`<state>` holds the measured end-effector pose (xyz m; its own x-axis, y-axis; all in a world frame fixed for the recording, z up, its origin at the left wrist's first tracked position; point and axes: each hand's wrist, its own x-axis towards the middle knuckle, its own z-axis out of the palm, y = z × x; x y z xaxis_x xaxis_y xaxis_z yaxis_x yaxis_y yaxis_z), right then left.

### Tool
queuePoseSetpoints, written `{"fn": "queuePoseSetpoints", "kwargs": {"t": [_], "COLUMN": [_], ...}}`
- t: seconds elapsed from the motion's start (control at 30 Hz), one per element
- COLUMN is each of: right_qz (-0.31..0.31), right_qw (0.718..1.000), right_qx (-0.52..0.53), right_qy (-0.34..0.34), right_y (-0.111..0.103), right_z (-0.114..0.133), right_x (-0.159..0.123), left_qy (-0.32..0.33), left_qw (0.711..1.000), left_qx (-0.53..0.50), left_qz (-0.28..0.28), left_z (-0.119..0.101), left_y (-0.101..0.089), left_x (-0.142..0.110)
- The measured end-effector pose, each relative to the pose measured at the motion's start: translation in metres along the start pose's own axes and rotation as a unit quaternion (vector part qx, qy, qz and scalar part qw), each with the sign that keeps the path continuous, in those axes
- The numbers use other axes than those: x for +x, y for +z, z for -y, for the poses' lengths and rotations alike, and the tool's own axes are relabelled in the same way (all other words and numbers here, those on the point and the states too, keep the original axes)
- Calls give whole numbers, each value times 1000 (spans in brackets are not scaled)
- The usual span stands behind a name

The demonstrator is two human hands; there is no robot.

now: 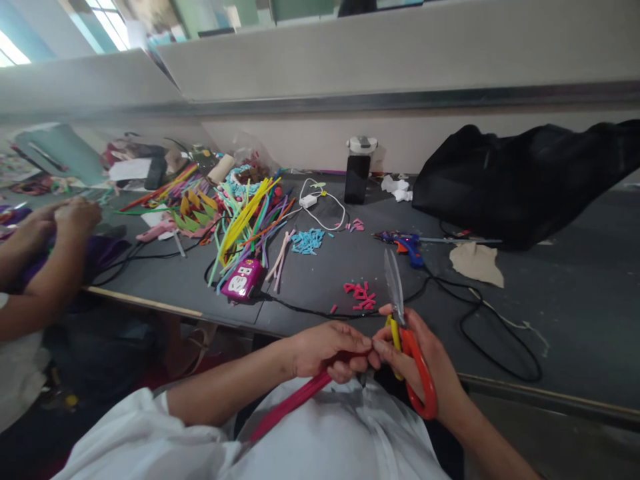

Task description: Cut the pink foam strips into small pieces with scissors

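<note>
Working at the desk [310, 283] edge
Left hand [323, 350] grips a pink strip [294, 404], right hand [443, 368] scissors [395, 287]; beyond, a gap parts pink pieces [367, 303] from a glue gun [413, 252].

bright upper-left windows [110, 24], hazy left side, soft blur

Single head-worn view, angled forward and down
From above the wearer's white shirt [310, 437], it faces over the grey worktop [313, 280] to the pale partition [400, 57], left hand [327, 348] and right hand [441, 363] close (a co-worker's forearm [63, 263] shows at left).
</note>
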<state>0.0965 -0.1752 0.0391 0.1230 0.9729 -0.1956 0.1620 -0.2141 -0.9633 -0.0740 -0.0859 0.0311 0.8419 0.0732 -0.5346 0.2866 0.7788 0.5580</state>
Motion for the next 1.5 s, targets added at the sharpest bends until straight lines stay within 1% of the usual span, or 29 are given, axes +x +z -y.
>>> {"fn": "queuePoseSetpoints", "kwargs": {"t": [0.1,0.2,0.37,0.47,0.53,0.6,0.67,0.77,0.9,1.0,1.23,1.43,1.5], "right_qz": [-24,-31,-12,13,26,35,42,43,49,71,47,68,64], "right_qw": [1000,999,996,988,983,982,983,988,991,990,988,987,987], "right_qx": [-15,-5,44,95,102,80,55,38,24,24,41,36,38], "right_qy": [8,26,78,118,149,167,168,144,121,124,141,144,143], "right_y": [-1,-1,1,3,6,10,13,14,9,7,13,11,11], "right_z": [-1,-1,-2,-10,-15,-19,-19,-15,-9,-9,-15,-9,-9], "right_x": [0,3,1,-8,-13,-18,-19,-19,-17,-15,-14,-10,-8], "left_qy": [4,20,116,157,170,172,169,161,145,140,135,133,132], "left_qw": [999,996,981,971,968,966,965,966,970,972,972,972,972], "left_qx": [41,69,72,72,69,67,67,67,67,66,68,69,71], "left_qz": [-25,-58,-139,-165,-174,-181,-187,-190,-185,-178,-179,-182,-181], "left_z": [-2,-3,-8,-14,-18,-21,-23,-24,-24,-22,-22,-24,-24], "left_y": [0,1,1,1,1,2,3,4,3,0,-3,-4,-5], "left_x": [-7,-12,-12,-13,-14,-13,-12,-11,-9,-8,-6,-4,-4]}}
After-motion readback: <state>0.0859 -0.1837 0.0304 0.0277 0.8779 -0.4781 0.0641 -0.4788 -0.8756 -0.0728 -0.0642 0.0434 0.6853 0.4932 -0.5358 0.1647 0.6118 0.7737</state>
